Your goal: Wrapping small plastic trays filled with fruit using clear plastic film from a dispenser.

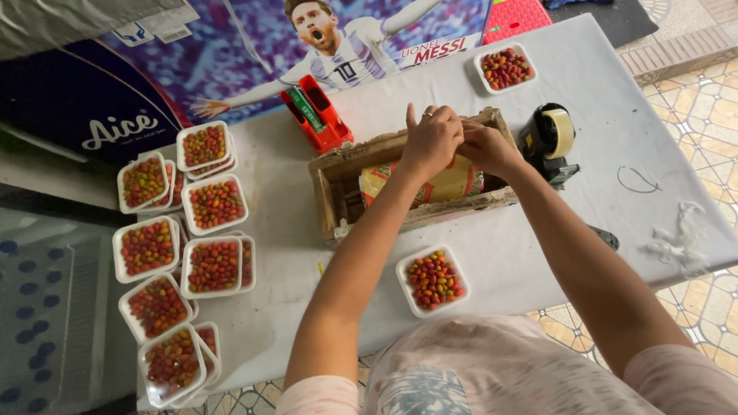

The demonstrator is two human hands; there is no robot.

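Head view shows the person's two bare hands meeting over a rough wooden box (pixel 338 192) that sits near the middle of a white-covered table (pixel 615 146). Inside the box lies a roll of film (pixel 430 186) with a yellowish core. Its long axis runs left to right along the box, slightly tilted up toward the right end.

The left hand (pixel 432 140) hangs above the upper edge of the roll, with its index finger stuck up and the other fingers curled inward and pressed together toward the right hand. The right hand (pixel 486 146) sits just beside it, touching it, fingers bunched at the same spot. They seem to pinch something thin there, perhaps the film's loose edge, but it is too small to tell for certain. The roll lies directly below and just toward the person from both sets of fingertips. Both hands are about equally near it, the left one over its middle and the right one over its right end.

Between the box and the person stands a white tray of small red, green and yellow fruits (pixel 433 280), apart from both hands. A cluster of filled trays (pixel 181 253) is stacked at the table's left side, and another single tray (pixel 505 68) sits at the far edge. A red tool (pixel 317 114) lies left of the box, and a tape dispenser (pixel 550 137) stands just right of it.
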